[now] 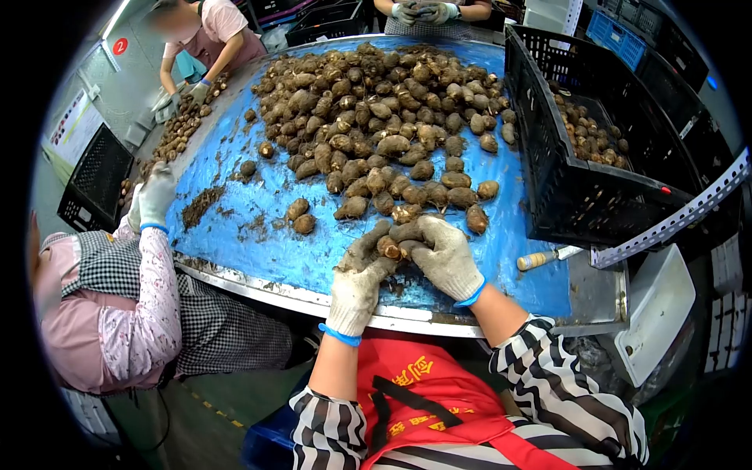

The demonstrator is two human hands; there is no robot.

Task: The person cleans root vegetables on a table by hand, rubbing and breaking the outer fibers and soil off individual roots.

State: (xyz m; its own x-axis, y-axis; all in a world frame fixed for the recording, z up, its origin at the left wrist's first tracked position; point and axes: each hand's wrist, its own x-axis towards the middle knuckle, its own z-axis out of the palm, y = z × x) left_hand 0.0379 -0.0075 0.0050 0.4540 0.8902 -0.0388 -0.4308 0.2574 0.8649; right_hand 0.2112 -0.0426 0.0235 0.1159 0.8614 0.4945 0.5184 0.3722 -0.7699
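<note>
Gloved and soiled, my left hand (359, 280) is closed around a small taro (389, 247) just above the near edge of the table. My right hand (443, 257), in a matching dirty white glove, pinches at the same taro from the other side. Its cut or pale brown end shows between the fingers; the rest is covered by the gloves. Just beyond my hands spreads a large pile of taros (368, 117) on blue plastic sheeting (258, 266). A knife (540, 258) with a wooden handle lies to the right of my right hand.
On the right stands a black crate (603, 176) with taros inside, beside a perforated metal bar (681, 207). A co-worker (133, 313) sits at left; others work at the far side. Another black crate (95, 178) is at far left. A white bin (654, 313) stands at lower right.
</note>
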